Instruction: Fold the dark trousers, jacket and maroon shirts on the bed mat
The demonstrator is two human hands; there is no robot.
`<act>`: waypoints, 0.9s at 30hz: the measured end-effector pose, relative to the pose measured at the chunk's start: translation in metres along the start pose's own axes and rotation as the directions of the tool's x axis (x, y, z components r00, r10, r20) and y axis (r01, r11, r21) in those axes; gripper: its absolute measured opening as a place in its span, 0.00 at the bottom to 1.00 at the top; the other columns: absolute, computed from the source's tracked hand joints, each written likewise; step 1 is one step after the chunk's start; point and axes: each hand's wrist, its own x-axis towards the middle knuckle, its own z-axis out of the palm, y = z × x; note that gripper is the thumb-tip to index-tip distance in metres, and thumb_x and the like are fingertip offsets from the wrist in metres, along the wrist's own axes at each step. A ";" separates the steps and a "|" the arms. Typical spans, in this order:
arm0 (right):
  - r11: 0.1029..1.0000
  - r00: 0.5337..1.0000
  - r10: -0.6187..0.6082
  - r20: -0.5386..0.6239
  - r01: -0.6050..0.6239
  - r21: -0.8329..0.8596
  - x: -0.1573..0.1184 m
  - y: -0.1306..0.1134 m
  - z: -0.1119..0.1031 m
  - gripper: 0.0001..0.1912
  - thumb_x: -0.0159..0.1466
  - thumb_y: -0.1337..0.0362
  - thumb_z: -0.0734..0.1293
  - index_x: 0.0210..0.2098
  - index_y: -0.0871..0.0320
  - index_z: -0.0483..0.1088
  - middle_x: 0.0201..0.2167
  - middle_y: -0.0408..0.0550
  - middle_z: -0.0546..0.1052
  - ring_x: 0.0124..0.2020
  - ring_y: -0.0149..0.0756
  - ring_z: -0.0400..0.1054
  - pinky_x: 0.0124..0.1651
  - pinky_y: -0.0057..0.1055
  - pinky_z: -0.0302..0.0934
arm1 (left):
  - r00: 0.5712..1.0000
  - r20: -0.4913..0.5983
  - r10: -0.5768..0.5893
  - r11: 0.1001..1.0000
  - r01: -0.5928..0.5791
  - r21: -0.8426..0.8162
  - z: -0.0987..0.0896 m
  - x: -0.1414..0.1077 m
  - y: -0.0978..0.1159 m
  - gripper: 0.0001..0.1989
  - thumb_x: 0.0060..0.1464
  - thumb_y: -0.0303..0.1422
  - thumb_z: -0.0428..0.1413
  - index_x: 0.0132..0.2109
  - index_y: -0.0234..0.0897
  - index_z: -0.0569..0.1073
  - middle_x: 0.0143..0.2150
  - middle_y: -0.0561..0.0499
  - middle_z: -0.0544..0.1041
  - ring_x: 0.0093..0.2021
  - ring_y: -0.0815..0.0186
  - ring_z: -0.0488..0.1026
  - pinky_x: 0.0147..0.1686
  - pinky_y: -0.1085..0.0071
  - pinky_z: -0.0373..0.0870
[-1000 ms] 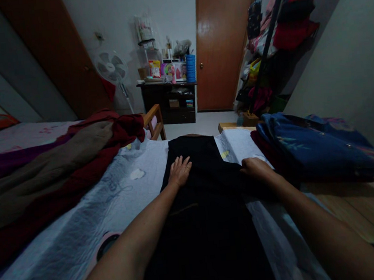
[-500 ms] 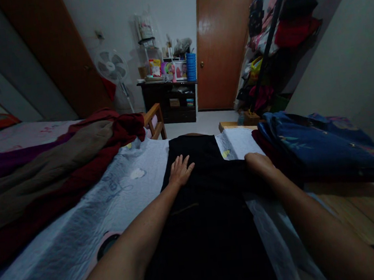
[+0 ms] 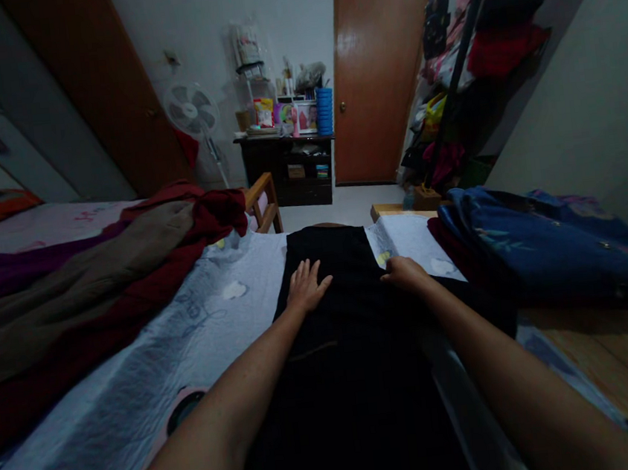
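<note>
A black garment (image 3: 355, 410) lies spread out lengthwise in front of me, with a sleeve-like part (image 3: 483, 303) reaching to the right. My left hand (image 3: 307, 288) rests flat on its upper left side, fingers spread. At the upper right edge, my right hand (image 3: 405, 274) is closed, thumb and fingers pinching the black cloth. Under the garment is a pale blue patterned cloth (image 3: 238, 258). Partly hidden by my left forearm is a pink object (image 3: 168, 418) with a dark round face.
Dark red, brown and purple clothes (image 3: 99, 280) lie heaped on the left. Folded blue denim (image 3: 550, 240) is stacked on the right, near a wooden surface (image 3: 589, 348). Farther back stand a fan (image 3: 192, 109), a dark cabinet (image 3: 284, 167) and a door (image 3: 375, 71).
My right hand has moved left along the garment's edge, from the sleeve-like part towards its body. That part now lies stretched out to the right. My left hand stays in place.
</note>
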 end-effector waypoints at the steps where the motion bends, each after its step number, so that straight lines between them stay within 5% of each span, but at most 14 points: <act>1: 1.000 1.000 -0.018 -0.003 0.018 0.007 0.001 0.002 -0.002 0.14 0.60 0.59 0.67 0.42 0.59 0.75 0.44 0.53 0.78 0.45 0.41 0.71 0.41 0.29 0.59 | 1.000 -0.005 0.001 1.000 -0.001 -0.002 0.000 0.000 0.000 0.36 0.62 0.55 0.35 0.68 0.37 0.51 0.71 0.41 0.49 0.71 0.56 0.42 0.65 0.56 0.44; 11: 0.999 0.976 0.032 -0.216 -0.025 0.036 0.001 0.008 -0.006 0.18 0.69 0.56 0.55 0.44 0.57 0.73 0.44 0.55 0.77 0.46 0.41 0.71 0.41 0.29 0.58 | 0.999 -0.052 0.014 1.000 -0.013 0.018 -0.001 -0.002 0.001 0.36 0.62 0.53 0.36 0.69 0.36 0.50 0.71 0.40 0.47 0.71 0.55 0.41 0.66 0.57 0.43; 20: 0.994 0.992 0.065 -0.110 -0.073 -0.077 -0.009 0.012 -0.003 0.18 0.66 0.53 0.58 0.46 0.57 0.71 0.46 0.57 0.76 0.47 0.45 0.71 0.40 0.32 0.61 | 0.999 0.052 0.016 0.998 -0.019 0.061 -0.001 0.002 0.002 0.35 0.61 0.55 0.35 0.68 0.40 0.55 0.71 0.43 0.49 0.70 0.53 0.43 0.65 0.54 0.43; 27: 0.994 0.999 -0.041 -0.029 0.038 -0.100 -0.028 0.031 -0.020 0.15 0.64 0.57 0.62 0.44 0.59 0.73 0.45 0.57 0.77 0.45 0.46 0.71 0.39 0.32 0.59 | 0.992 0.125 -0.002 0.999 -0.002 0.035 -0.004 0.010 0.000 0.36 0.60 0.56 0.34 0.68 0.41 0.55 0.71 0.41 0.49 0.70 0.50 0.44 0.64 0.52 0.46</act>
